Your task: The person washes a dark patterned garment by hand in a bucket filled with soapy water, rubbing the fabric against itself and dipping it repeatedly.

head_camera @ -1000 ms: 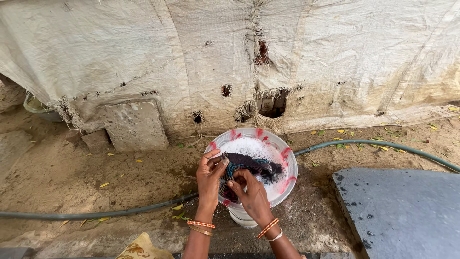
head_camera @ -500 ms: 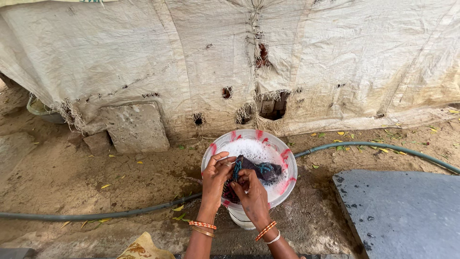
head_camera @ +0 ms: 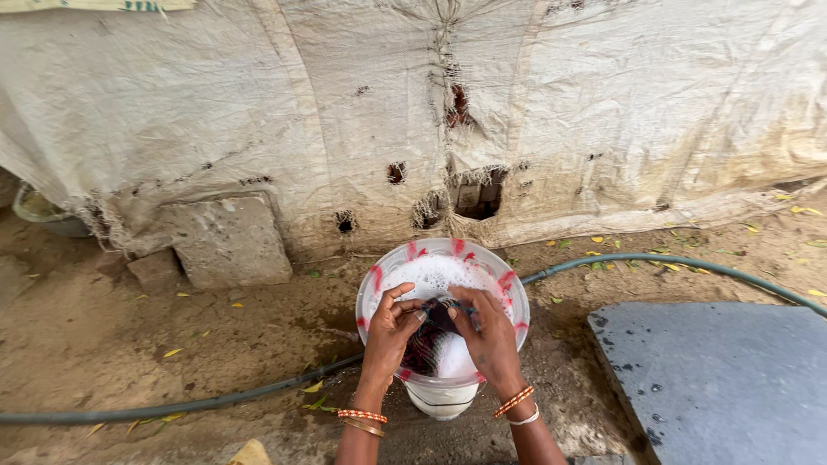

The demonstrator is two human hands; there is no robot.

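where the dark cloth (head_camera: 428, 331) lay spread, both hands (left hand (head_camera: 392, 331), right hand (head_camera: 487, 336)) now bunch it tight

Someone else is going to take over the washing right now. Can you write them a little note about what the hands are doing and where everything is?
Left hand: grip closed on the dark wet cloth.
Right hand: grip closed on the same cloth, both bunching it together.
The cloth is over the white bucket, which has red marks on its rim and is full of foam.
A green hose lies on the dirt behind the bucket; a grey stone slab is to the right.
Done: cloth is wet and soapy.
Left: no rinsing shows yet.
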